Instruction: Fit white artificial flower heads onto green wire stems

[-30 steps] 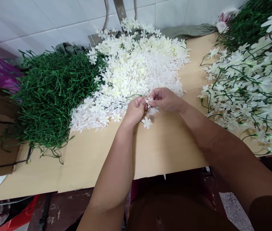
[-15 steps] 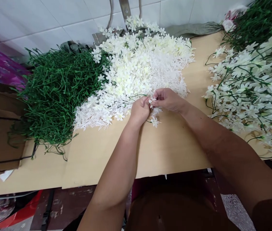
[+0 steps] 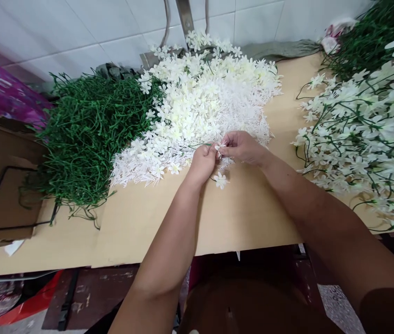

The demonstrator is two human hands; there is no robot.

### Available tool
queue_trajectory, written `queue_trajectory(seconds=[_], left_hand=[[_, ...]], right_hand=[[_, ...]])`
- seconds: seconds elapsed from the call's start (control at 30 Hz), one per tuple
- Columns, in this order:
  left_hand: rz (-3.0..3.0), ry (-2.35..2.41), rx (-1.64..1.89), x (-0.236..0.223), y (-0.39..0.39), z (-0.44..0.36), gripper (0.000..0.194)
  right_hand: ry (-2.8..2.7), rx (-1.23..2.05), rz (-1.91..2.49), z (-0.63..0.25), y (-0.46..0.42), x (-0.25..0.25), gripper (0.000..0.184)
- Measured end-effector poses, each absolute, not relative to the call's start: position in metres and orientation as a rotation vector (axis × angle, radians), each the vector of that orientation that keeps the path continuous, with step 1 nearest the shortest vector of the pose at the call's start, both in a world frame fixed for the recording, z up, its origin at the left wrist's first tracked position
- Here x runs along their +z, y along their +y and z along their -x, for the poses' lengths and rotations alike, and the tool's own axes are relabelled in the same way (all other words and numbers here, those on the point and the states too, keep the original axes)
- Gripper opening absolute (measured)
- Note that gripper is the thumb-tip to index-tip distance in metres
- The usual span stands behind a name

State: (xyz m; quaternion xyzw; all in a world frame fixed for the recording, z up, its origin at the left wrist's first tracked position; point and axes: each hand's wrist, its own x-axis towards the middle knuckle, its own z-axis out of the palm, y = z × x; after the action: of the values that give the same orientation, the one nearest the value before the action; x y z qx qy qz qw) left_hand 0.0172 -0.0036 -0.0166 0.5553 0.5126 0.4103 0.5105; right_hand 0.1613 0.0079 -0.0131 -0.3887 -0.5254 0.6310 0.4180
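My left hand [image 3: 203,162] is closed round a thin green artificial stem [image 3: 200,145], part of which sticks out past the fingers to the left. My right hand [image 3: 241,146] pinches a small white artificial flower [image 3: 219,149] right beside the left fingertips. Where stem and flower meet is hidden by the fingers. Just below the hands, a second white flower [image 3: 221,180] shows near a short dark stem end by my left hand. Behind both hands lies a large heap of loose white flower heads [image 3: 190,111].
Left of the heap is a thick pile of green stems [image 3: 92,134], with a cardboard box [image 3: 5,176] at the far left. On the right lie many stemmed white flowers [image 3: 364,148], with more green stems [image 3: 367,37] behind. Cardboard [image 3: 148,227] covers the table, and a tiled wall [image 3: 113,28] rises behind.
The view has shifted slightly. Both hands keep their pinch at nearly the same place, and the flower below them has swung a little to the left.
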Motion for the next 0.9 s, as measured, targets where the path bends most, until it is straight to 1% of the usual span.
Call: queue_trajectory(seconds=[0.13, 0.27, 0.4, 0.47, 0.7, 0.9], left_hand=[[-1.229, 1.162, 0.949, -0.007, -0.005, -0.014, 0.041], [-1.192, 1.116, 0.914, 0.002, -0.005, -0.007, 0.038], [-1.148, 1.106, 0.825, 0.006, -0.005, -0.003, 0.027], [-1.169, 1.106, 0.796, 0.005, -0.005, -0.003, 0.025], [-1.404, 1.159, 0.786, 0.003, -0.006, -0.005, 0.032], [-1.468, 1.166, 0.797, 0.005, -0.005, -0.005, 0.035]], right_hand=[[-1.153, 1.796, 0.829, -0.167, 0.006, -0.006, 0.045], [-1.086, 1.87, 0.837, -0.172, 0.005, -0.004, 0.043], [-1.1, 1.869, 0.809, -0.172, 0.006, -0.005, 0.041], [-1.09, 1.859, 0.793, -0.171, 0.006, -0.006, 0.039], [-1.103, 1.786, 0.881, -0.166, 0.006, -0.005, 0.026], [-1.096, 1.775, 0.941, -0.165, 0.005, 0.0, 0.021]])
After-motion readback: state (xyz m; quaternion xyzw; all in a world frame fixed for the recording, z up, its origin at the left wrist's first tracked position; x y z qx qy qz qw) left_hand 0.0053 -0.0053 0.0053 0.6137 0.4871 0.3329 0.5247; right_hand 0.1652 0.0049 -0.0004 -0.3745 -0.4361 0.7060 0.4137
